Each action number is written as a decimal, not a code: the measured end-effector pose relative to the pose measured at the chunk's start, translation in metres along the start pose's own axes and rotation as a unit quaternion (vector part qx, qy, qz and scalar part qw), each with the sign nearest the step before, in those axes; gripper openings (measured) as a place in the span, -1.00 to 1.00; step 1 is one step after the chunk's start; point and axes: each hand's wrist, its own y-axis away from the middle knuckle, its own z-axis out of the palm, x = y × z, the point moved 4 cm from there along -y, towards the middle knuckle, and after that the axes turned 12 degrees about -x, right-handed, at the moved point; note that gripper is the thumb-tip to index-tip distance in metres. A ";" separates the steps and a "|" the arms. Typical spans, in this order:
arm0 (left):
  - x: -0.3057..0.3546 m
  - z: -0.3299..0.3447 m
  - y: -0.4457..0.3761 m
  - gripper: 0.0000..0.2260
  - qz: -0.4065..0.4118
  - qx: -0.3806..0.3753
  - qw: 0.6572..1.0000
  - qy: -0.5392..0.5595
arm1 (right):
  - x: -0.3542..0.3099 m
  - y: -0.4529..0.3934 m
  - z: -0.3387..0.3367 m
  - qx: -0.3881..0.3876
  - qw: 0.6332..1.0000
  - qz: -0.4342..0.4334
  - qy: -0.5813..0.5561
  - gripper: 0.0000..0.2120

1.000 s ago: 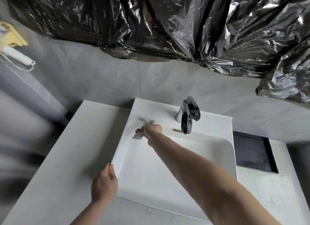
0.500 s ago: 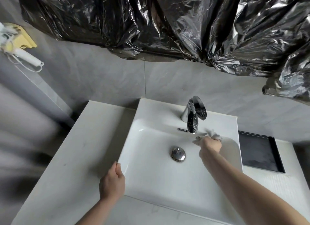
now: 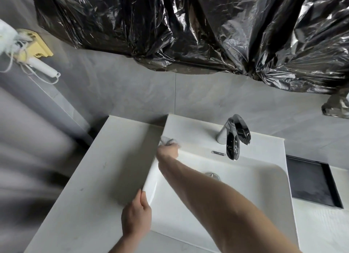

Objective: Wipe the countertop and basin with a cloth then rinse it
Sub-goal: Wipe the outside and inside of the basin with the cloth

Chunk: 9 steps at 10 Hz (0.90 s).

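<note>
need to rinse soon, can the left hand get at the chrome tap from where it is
Probably yes, with a stretch: the left hand rests on the white basin's near-left rim, but the right forearm crosses toward the chrome tap.

A crumpled pale cloth [image 3: 167, 141] is bunched at the back left corner of the white basin [image 3: 236, 188], on its flat rim, partly hidden behind the hand holding it. The basin is a deep rectangle raised above a pale countertop [image 3: 90, 177] that runs along its left and continues on its right.
</note>
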 end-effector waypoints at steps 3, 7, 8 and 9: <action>-0.005 0.004 -0.003 -0.63 0.000 -0.011 1.000 0.004 | 0.028 0.011 -0.081 0.028 0.998 0.007 -0.056 -0.67; -0.004 0.003 -0.005 -0.60 -0.007 -0.028 1.000 0.004 | 0.020 0.038 -0.312 0.227 0.955 -0.009 -0.189 -0.72; -0.003 0.002 -0.005 -0.62 -0.002 -0.029 1.000 0.009 | 0.012 0.042 -0.333 0.226 0.959 -0.018 -0.170 -0.77; -0.007 0.003 -0.007 -0.59 -0.008 -0.036 0.999 0.014 | -0.007 0.054 -0.326 0.200 0.964 -0.059 -0.168 -0.90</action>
